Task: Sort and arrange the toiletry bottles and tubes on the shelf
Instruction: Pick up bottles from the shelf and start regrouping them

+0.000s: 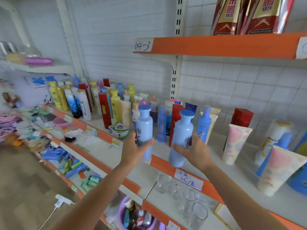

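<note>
Head view, single wide-angle camera: looks forward and down, tilted, along a toiletry shelf (221, 165). Close range; both forearms enter from the bottom edge. Lower shelves recede leftward.

Two bottles (144, 130) side by side before shelf (232, 176), glasses (187, 198) below

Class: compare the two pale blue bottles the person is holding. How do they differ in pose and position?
The left-hand bottle stands nearly upright; the right-hand bottle tilts, cap to the right. The left hand wraps its bottle from the left, the right hand from the right. Both share pale blue bodies and darker blue caps.
</note>
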Available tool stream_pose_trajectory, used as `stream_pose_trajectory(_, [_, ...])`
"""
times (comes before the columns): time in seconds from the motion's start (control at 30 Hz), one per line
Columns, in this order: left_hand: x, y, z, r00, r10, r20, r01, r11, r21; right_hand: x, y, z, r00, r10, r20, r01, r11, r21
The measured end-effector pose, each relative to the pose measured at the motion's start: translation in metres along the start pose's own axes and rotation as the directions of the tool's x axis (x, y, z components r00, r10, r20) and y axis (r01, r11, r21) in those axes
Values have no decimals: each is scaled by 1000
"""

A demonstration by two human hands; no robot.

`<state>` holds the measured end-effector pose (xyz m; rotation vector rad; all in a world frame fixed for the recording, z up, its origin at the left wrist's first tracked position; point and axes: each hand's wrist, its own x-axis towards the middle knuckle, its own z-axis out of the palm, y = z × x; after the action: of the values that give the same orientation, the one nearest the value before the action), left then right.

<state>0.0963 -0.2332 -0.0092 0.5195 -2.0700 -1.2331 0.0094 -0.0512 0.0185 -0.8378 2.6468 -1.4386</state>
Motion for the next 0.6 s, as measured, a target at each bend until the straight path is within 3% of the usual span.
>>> stream_pose_trajectory(0.3, [-1, -62, -84, 978, -205, -48, 206, 979, 10, 12, -40, 91, 982, -68, 174, 68, 998, 5])
stream_pose_trajectory(0.6, [52, -127, -213, 980, -190, -65, 193, 980, 49, 39, -121, 223, 967, -47, 252, 32, 998, 62])
